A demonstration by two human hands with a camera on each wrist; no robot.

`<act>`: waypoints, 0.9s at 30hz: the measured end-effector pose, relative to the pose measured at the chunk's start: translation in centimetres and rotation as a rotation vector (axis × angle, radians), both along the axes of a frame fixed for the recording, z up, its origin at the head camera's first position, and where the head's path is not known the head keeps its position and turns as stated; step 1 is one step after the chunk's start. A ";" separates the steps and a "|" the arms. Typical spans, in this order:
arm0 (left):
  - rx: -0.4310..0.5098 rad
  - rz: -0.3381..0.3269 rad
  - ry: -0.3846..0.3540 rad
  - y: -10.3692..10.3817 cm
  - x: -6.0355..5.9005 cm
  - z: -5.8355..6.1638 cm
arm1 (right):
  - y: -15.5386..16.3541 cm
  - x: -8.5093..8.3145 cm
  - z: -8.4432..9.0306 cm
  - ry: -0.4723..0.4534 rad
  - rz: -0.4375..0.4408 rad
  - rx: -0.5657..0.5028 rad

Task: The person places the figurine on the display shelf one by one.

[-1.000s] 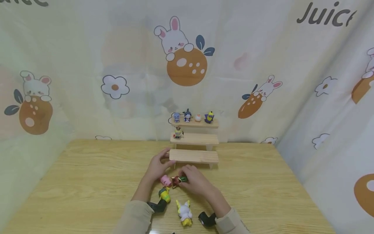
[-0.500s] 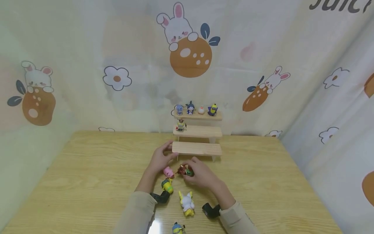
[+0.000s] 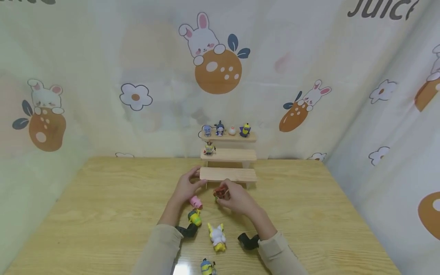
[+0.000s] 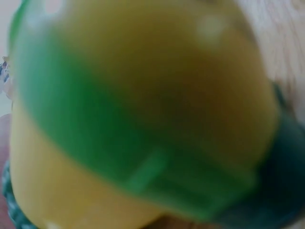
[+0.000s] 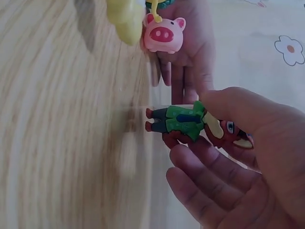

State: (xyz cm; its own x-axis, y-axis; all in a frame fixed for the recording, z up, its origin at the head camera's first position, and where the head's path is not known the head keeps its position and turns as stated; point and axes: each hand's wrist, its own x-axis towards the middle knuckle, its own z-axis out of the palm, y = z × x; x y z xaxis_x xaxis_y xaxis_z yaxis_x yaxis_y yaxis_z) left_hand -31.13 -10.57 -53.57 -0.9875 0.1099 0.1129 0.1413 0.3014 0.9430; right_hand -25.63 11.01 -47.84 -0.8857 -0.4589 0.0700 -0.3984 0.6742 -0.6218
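Note:
My right hand (image 3: 237,196) pinches a fox figurine (image 5: 186,119) in a green shirt and blue tie, between thumb and fingers. In the head view the fox is upright just in front of the stand's lowest step, partly hidden by the fingers. My left hand (image 3: 185,189) grips the left end of the lowest step of the wooden display stand (image 3: 228,174), thumb at the front and fingers behind. A pink pig figurine (image 3: 196,202) lies beside the left wrist. Close up, a yellow figurine (image 4: 143,109) with a green band fills the left wrist view and hides that hand.
Several small figurines stand on the top step (image 3: 227,138); a yellow one (image 3: 209,148) stands at the middle step's left. Nearer me lie a white-and-yellow figurine (image 3: 217,237) and a blue-and-yellow one (image 3: 207,267). Black wrist mounts (image 3: 248,241) sit at the forearms.
My right hand has lifted the fox figurine away from the pig, moved it slightly right and toward the stand, and turned it from lying to upright. The left hand stays at the step's end.

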 end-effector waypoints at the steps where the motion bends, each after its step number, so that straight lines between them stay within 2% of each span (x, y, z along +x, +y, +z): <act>1: 0.000 0.004 -0.008 0.0 0.0 -0.1 | 0.0 0.0 -0.1 -0.001 0.000 -0.001; 6: 0.005 0.001 -0.023 -0.1 -0.1 -0.6 | 0.0 -0.1 -0.6 0.011 0.014 0.002; 12: 0.004 0.004 -0.012 -0.2 -0.2 -0.4 | 0.2 -0.1 -0.9 0.059 0.043 0.000; 19: -0.014 0.003 0.001 -0.5 1.0 -0.1 | 0.4 1.1 -0.3 0.044 0.010 -0.029; 23: -0.031 -0.001 0.003 -0.5 0.7 0.3 | 0.3 0.9 0.2 0.056 -0.020 -0.010; 27: -0.049 -0.020 -0.009 -0.5 -0.1 0.0 | 0.1 0.6 -0.2 0.046 -0.047 0.023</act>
